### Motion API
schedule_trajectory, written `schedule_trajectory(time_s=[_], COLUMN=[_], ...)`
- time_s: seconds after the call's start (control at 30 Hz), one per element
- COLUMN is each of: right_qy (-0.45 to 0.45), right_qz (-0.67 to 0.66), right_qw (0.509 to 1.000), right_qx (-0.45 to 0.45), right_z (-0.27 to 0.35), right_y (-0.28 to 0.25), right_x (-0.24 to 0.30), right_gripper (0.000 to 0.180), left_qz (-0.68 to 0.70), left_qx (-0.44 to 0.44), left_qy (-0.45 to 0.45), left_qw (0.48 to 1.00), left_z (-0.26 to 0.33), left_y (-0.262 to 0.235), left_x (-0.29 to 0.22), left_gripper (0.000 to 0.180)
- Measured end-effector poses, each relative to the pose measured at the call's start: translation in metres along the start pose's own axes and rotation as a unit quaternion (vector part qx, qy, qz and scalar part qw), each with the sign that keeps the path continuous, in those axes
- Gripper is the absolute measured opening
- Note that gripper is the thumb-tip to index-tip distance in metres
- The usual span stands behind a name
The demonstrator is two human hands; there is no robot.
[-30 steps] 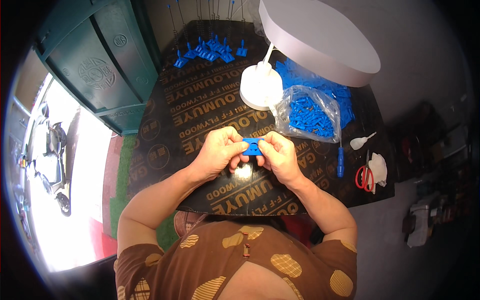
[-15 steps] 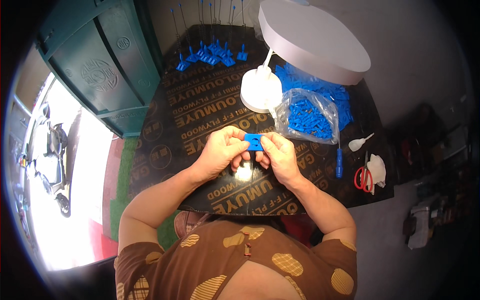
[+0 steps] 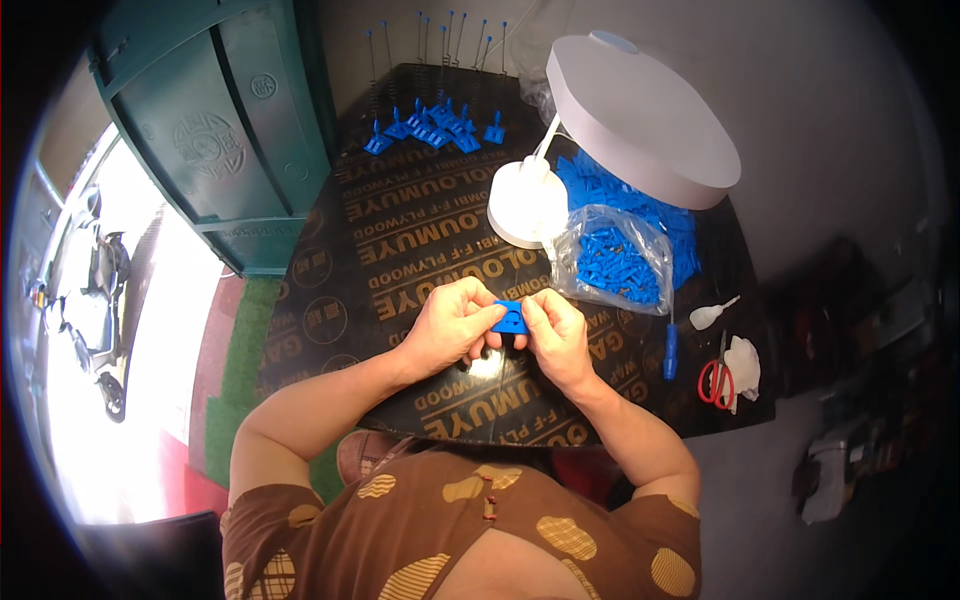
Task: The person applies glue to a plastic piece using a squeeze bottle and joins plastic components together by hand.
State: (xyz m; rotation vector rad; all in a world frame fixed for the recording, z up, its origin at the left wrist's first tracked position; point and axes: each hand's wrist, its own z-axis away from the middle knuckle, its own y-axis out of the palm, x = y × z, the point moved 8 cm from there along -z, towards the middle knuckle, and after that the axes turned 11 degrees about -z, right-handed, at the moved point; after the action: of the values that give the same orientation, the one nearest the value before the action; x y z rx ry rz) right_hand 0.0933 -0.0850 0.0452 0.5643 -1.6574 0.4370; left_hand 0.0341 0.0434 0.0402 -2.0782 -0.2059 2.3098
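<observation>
A small blue plastic plate (image 3: 511, 318) with a cut-out in its middle is pinched between my two hands, above the near part of the dark table. My left hand (image 3: 452, 324) grips its left edge, thumb on top. The right edge is held by my right hand (image 3: 556, 336), its thumb also on top and the fingers curled beneath. Beyond them lies a clear plastic bag (image 3: 622, 262) of small blue plastic pieces, in front of a larger pile of blue pieces (image 3: 683, 222).
A white lamp base (image 3: 527, 208) stands past my hands, its big white head (image 3: 645, 115) over the pile. Blue pieces with springy wires (image 3: 435, 130) stand at the back. To the right lie a blue-handled screwdriver (image 3: 670, 352), a white squeeze bottle (image 3: 708, 316), red-handled scissors (image 3: 715, 383) and crumpled tissue (image 3: 742, 370).
The whole view has shifted, so the table and things on it appear a little lower. Both hands keep their pinch on the blue plate, which looks slightly tilted now.
</observation>
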Motion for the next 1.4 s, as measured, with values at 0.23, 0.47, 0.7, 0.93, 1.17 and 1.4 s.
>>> schedule_trajectory(time_s=[0.23,0.47,0.7,0.93,1.17,1.4], right_qy=[0.008,0.005,-0.004,0.002,0.042,0.095], right_qz=[0.000,-0.010,0.003,-0.001,-0.068,-0.170], right_qw=[1.000,1.000,1.000,1.000,0.997,0.981], right_qx=[-0.006,-0.003,0.003,0.007,-0.012,0.010], right_z=[0.000,0.002,0.003,0.000,-0.002,0.000], right_y=[0.000,0.001,0.003,0.000,-0.004,0.001], right_x=[-0.004,-0.001,-0.001,-0.003,-0.010,-0.012], right_gripper=[0.025,0.024,0.026,0.027,0.026,0.024], left_qz=[-0.012,0.006,0.017,0.039,0.095,0.096], left_qx=[-0.012,-0.007,0.002,0.004,0.037,0.008], left_qy=[-0.007,-0.003,-0.010,-0.014,0.007,0.017], left_qw=[1.000,1.000,1.000,0.999,0.995,0.995], left_z=[0.001,0.002,0.000,0.000,0.000,-0.002], left_y=[0.000,0.002,0.003,0.005,0.013,0.006], left_x=[-0.001,0.001,0.008,0.008,0.001,0.003], left_gripper=[0.014,0.012,0.013,0.014,0.019,0.022])
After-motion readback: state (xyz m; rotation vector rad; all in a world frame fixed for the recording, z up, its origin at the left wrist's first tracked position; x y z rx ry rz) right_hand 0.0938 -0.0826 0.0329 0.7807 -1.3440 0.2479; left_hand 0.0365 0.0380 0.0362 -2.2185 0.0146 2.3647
